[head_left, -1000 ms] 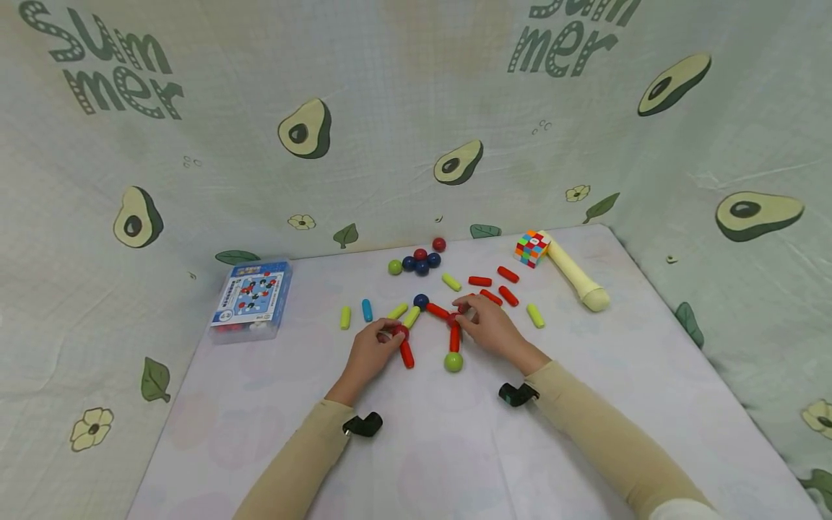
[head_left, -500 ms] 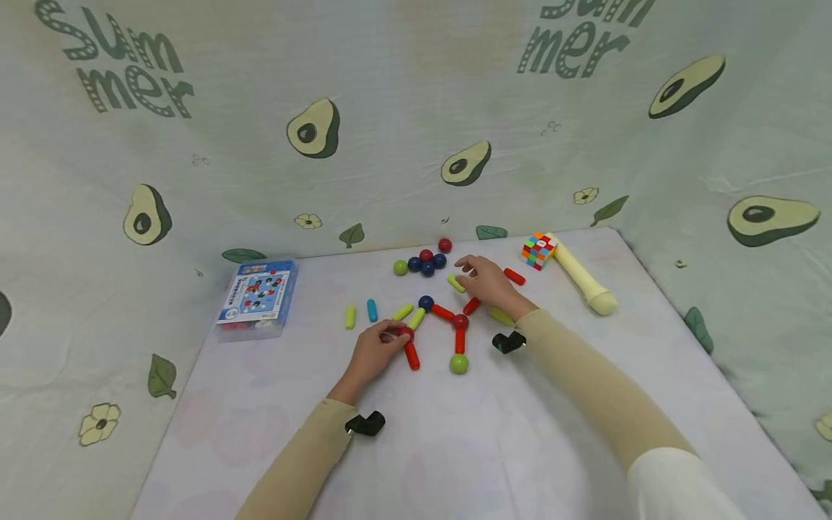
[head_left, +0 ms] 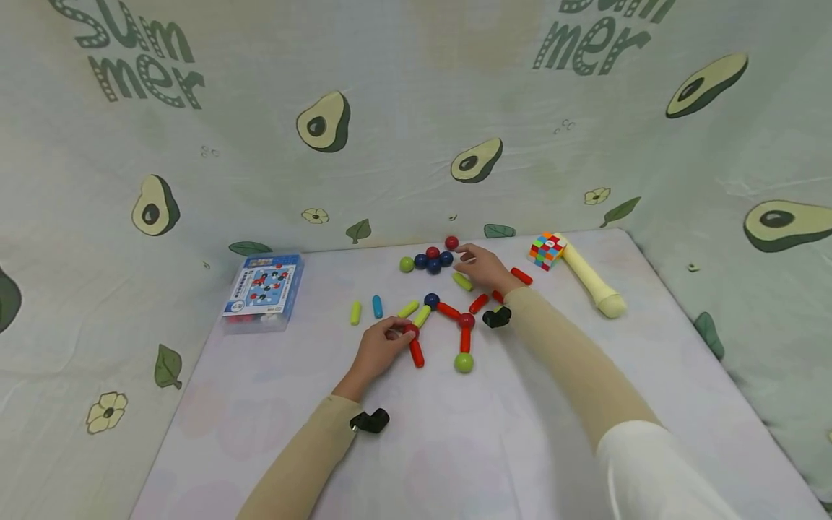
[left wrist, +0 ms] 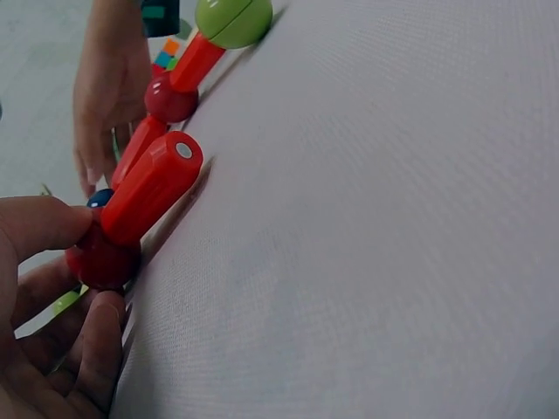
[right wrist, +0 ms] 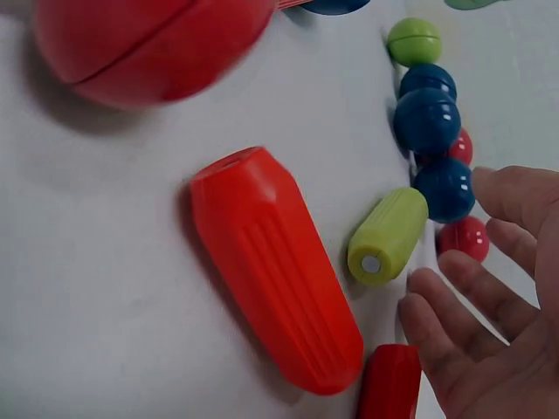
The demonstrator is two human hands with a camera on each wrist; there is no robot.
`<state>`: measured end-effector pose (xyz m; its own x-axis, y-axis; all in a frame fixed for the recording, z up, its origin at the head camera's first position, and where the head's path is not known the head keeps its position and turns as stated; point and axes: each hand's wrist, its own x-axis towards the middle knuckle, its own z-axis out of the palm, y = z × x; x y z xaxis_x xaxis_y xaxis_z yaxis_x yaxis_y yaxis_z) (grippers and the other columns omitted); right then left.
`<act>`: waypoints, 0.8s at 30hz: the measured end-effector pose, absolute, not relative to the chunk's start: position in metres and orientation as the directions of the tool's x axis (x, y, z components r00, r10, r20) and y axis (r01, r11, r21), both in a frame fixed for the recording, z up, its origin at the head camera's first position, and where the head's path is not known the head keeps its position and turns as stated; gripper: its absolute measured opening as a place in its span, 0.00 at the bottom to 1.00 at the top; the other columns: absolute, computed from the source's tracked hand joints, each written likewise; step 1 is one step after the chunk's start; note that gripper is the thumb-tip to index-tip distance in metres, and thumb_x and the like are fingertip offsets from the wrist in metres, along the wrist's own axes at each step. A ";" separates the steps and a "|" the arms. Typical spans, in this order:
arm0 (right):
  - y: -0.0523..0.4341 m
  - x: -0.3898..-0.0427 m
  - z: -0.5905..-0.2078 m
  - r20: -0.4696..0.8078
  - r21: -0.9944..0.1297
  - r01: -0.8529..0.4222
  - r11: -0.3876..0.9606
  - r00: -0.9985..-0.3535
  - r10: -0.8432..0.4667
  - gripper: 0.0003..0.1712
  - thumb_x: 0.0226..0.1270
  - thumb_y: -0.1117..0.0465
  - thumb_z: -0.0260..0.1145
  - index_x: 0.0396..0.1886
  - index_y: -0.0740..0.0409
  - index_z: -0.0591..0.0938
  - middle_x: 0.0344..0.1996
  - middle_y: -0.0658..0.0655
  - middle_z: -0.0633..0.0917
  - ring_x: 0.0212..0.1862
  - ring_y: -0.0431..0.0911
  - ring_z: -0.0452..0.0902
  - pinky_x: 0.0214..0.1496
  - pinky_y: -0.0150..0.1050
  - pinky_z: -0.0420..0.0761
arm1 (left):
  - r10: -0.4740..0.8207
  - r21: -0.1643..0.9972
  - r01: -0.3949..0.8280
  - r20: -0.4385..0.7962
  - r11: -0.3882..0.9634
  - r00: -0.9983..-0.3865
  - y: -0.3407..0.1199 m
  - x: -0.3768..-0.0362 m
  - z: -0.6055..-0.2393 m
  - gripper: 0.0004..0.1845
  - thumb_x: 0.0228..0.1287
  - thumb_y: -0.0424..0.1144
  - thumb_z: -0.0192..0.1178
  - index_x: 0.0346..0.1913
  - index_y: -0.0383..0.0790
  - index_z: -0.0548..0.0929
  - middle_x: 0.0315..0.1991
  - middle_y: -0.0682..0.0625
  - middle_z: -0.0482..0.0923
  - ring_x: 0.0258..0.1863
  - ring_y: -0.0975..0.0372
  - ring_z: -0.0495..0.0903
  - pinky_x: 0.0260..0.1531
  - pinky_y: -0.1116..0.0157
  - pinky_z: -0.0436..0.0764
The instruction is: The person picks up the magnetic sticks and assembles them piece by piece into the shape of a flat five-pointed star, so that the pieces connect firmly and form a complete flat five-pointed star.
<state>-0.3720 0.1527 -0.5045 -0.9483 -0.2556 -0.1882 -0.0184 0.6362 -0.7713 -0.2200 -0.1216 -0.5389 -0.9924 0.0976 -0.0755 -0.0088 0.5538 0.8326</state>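
Note:
My left hand (head_left: 377, 350) pinches a red magnetic ball (left wrist: 103, 262) between thumb and fingers. From that ball a red stick (left wrist: 153, 188) points towards me, and a light green stick (head_left: 422, 317) leads to a dark blue ball (head_left: 432, 301). Another red stick (head_left: 448, 311) joins the blue ball to a second red ball (head_left: 466, 321), which carries a red stick (head_left: 465, 341) ending in a green ball (head_left: 464, 362). My right hand (head_left: 484, 266) reaches beside a cluster of blue and red balls (right wrist: 428, 122), fingers extended and holding nothing. Under it lies a light green stick (right wrist: 389, 236).
A clear-and-blue box (head_left: 263, 292) stands at the left. Loose sticks lie around, including a blue stick (head_left: 377, 307) and a red stick (right wrist: 275, 271). A puzzle cube (head_left: 547, 250) and a pale yellow hammer-like thing (head_left: 591, 278) are at the back right.
My right hand has left the second red ball and moved away from me to the ball cluster. A red stick beside that ball now lies apart. My left hand keeps its hold.

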 end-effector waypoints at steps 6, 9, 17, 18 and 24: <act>0.146 -0.377 -0.502 -0.164 -0.772 -0.046 0.634 -0.949 -0.268 0.30 0.78 0.53 0.62 0.75 0.51 0.68 0.67 0.62 0.74 0.67 0.58 0.70 0.65 0.52 0.75 | 0.101 0.832 -0.006 -0.074 0.554 -0.992 -0.120 -0.221 -0.536 0.15 0.68 0.46 0.68 0.56 0.49 0.86 0.44 0.53 0.83 0.40 0.59 0.77 0.37 0.65 0.79; 0.140 -0.380 -0.501 -0.131 -0.768 -0.079 0.636 -0.952 -0.276 0.30 0.77 0.54 0.62 0.75 0.52 0.69 0.66 0.64 0.75 0.66 0.59 0.71 0.67 0.54 0.73 | 0.098 0.830 -0.007 -0.073 0.557 -0.993 -0.119 -0.221 -0.536 0.15 0.69 0.45 0.68 0.56 0.49 0.86 0.44 0.53 0.83 0.39 0.59 0.77 0.37 0.65 0.79; 0.130 -0.385 -0.506 -0.115 -0.706 -0.113 0.699 -0.956 -0.271 0.28 0.77 0.55 0.63 0.74 0.50 0.72 0.65 0.64 0.76 0.64 0.58 0.73 0.67 0.54 0.72 | 0.100 0.831 -0.003 -0.071 0.557 -0.992 -0.122 -0.221 -0.539 0.15 0.68 0.46 0.68 0.55 0.49 0.86 0.42 0.53 0.82 0.39 0.59 0.77 0.36 0.65 0.78; 0.129 -0.386 -0.507 -0.115 -0.698 -0.112 0.708 -0.957 -0.265 0.28 0.77 0.55 0.63 0.73 0.50 0.72 0.64 0.64 0.76 0.64 0.58 0.73 0.67 0.54 0.73 | 0.103 0.831 -0.001 -0.070 0.556 -0.992 -0.122 -0.221 -0.539 0.15 0.69 0.46 0.68 0.55 0.49 0.86 0.42 0.53 0.82 0.38 0.59 0.77 0.36 0.65 0.78; 0.123 -0.385 -0.508 -0.098 -0.688 -0.089 0.721 -0.972 -0.213 0.25 0.74 0.56 0.66 0.67 0.54 0.74 0.60 0.63 0.79 0.60 0.58 0.75 0.66 0.53 0.73 | 0.103 0.824 0.006 -0.064 0.567 -0.993 -0.122 -0.221 -0.541 0.15 0.68 0.46 0.68 0.55 0.49 0.86 0.42 0.53 0.82 0.38 0.60 0.76 0.35 0.65 0.77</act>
